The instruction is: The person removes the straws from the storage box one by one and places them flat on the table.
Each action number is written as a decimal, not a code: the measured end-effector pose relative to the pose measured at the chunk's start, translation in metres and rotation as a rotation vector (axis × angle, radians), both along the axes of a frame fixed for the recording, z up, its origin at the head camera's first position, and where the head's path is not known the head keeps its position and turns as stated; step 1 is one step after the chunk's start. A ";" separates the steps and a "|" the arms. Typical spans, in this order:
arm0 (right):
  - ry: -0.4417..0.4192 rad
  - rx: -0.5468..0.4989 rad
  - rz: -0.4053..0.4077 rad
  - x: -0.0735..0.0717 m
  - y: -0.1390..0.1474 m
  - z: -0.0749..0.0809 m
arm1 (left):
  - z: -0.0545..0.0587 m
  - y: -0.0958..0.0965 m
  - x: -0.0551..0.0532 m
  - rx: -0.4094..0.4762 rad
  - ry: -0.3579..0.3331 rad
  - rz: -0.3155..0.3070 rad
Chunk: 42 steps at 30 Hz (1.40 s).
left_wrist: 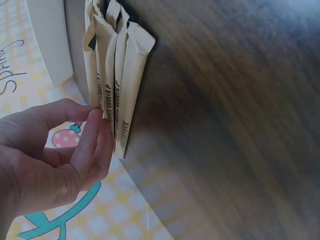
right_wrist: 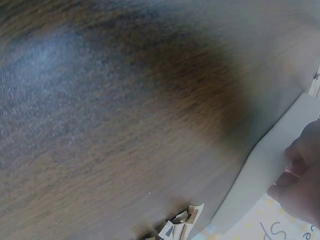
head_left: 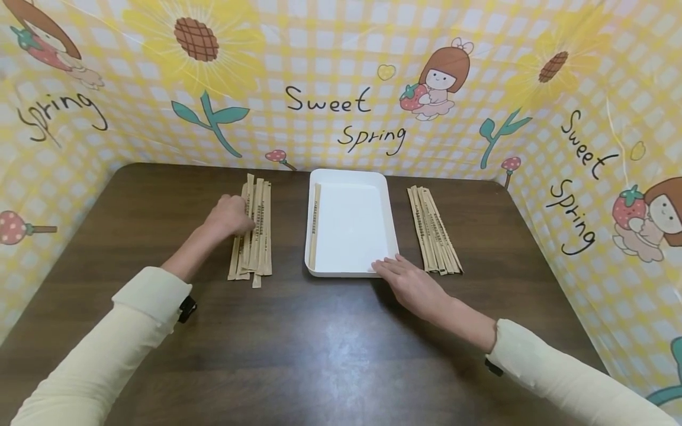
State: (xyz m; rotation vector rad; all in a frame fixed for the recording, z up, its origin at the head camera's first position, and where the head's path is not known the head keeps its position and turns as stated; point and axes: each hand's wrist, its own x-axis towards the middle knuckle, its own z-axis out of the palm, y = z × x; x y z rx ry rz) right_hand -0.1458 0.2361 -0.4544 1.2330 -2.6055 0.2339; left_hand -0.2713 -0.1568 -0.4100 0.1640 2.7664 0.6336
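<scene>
At the left pile of slim brown paper-wrapped sticks (head_left: 261,236), my left hand (head_left: 231,216) pinches at one stick along the pile's left side. Thumb and fingertips meet at its printed wrapper in the left wrist view, where the hand (left_wrist: 60,155) covers part of the pile. A white rectangular tray (head_left: 354,225) lies in the middle, with one wrapped stick (head_left: 316,225) lengthwise along its left wall. My right hand (head_left: 418,287) rests its extended fingers on the tray's near right corner. The right wrist view shows fingertips (right_wrist: 295,152) against the tray's pale side.
To the right of the tray lies a second pile of wrapped sticks (head_left: 434,231), slanted slightly. The dark wooden table (head_left: 319,349) ends at the back and sides against a yellow checked cloth (head_left: 330,59) printed with flowers and lettering.
</scene>
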 end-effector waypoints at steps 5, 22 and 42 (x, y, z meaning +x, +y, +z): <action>0.009 -0.004 0.005 0.000 0.000 0.000 | -0.003 0.000 -0.001 -0.002 0.017 -0.009; 0.003 -0.001 0.002 0.000 -0.001 0.001 | 0.026 0.048 0.000 0.024 0.042 -0.146; 0.017 -0.009 0.001 0.000 -0.001 0.000 | 0.036 0.149 0.003 0.068 0.050 -0.249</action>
